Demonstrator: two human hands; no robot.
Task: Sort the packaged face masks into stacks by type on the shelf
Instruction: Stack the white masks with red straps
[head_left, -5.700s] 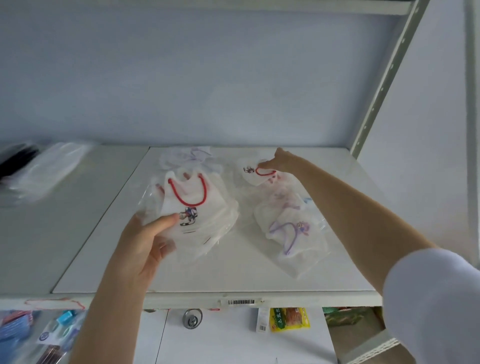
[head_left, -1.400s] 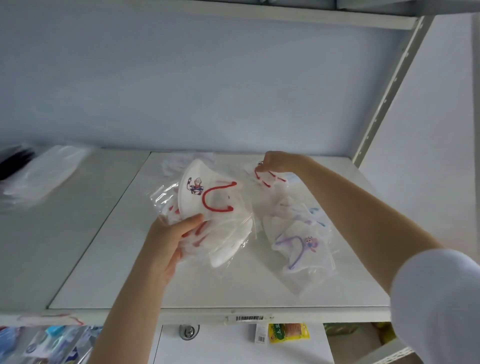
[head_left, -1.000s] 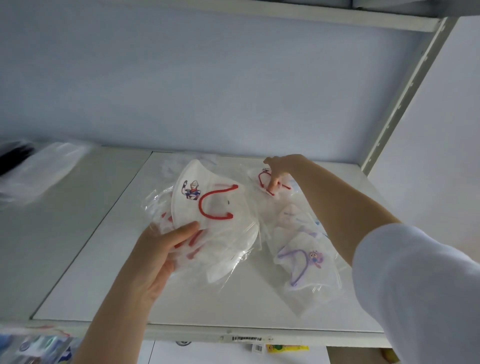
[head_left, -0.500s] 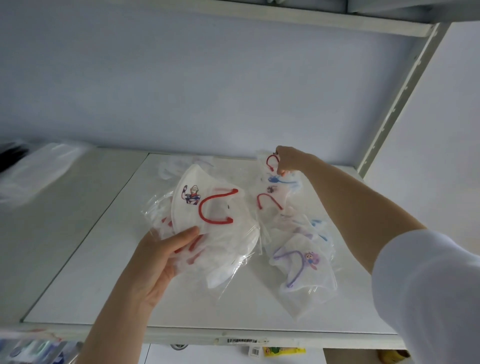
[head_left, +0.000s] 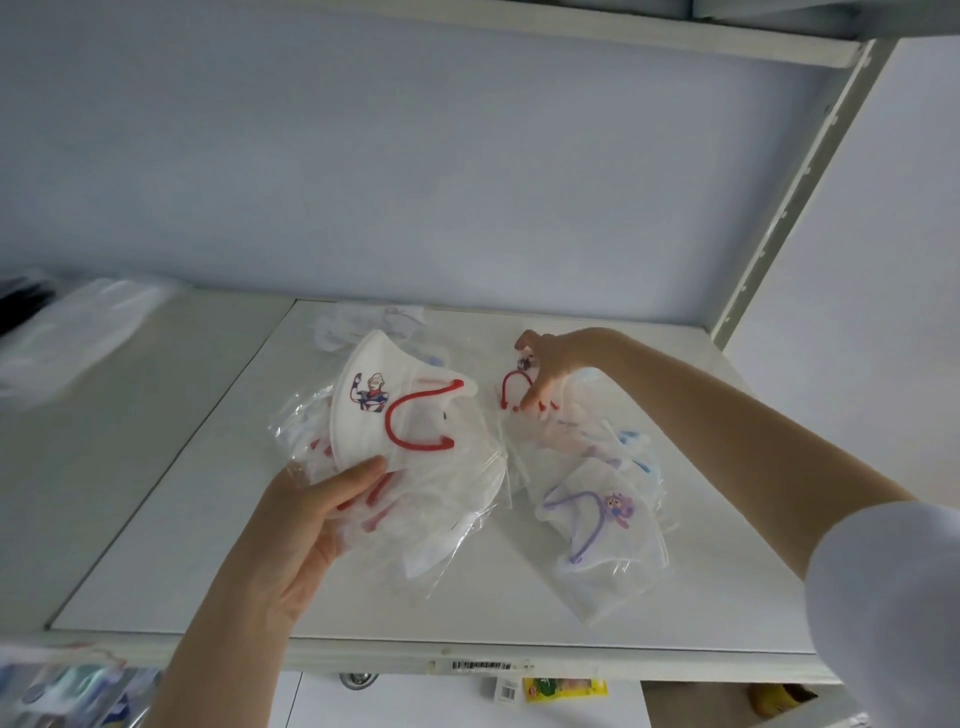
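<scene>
Grips a bundle of red-strapped masks (head_left: 410, 431) in the left hand (head_left: 306, 525), left of the purple-strapped pile (head_left: 597, 514) on the shelf (head_left: 208, 545); seemingly pinches one more red-strapped pack (head_left: 514, 395) with the right hand (head_left: 550, 358), behind that pile.

Both arms are uncovered from the wrist up. The left hand (head_left: 306, 530) and its forearm are bare all the way to the bottom edge of the head view. Behind the right hand (head_left: 550, 358), the bare forearm runs back to a short white sleeve (head_left: 883, 597). The cloth is plain and smooth, without print or seam markings, and its rounded hem fills the lower right corner.
</scene>
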